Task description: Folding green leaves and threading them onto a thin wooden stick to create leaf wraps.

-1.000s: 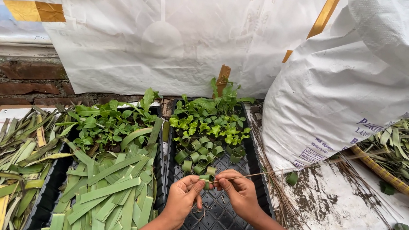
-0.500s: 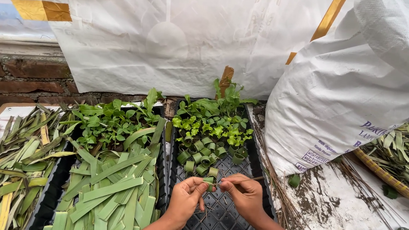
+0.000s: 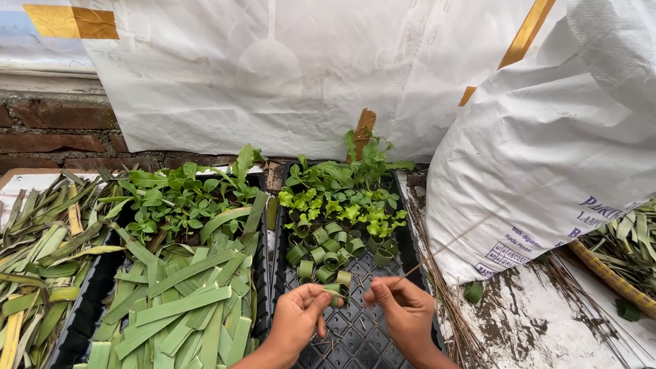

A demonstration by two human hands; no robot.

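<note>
Left hand (image 3: 299, 316) grip pinches the leaf ring (image 3: 332, 291) closed; right hand (image 3: 405, 314), at 3 o'clock, should push its thin stick (image 3: 432, 257) through squarely

Soft, even daylight fills the scene, bright but without hard sun. The white plastic sheeting (image 3: 275, 61) hung behind glows pale and slightly washed out, and the large white woven sack (image 3: 585, 144) shows gentle grey folds rather than glare. Shadows are faint and diffuse, darkest inside the black plastic seedling tray (image 3: 364, 362) and beneath the cut green leaf strips (image 3: 174, 313). Focus is sharp across the middle. The wide lens bows lines near the edges, and the corners look a little softer.
</note>
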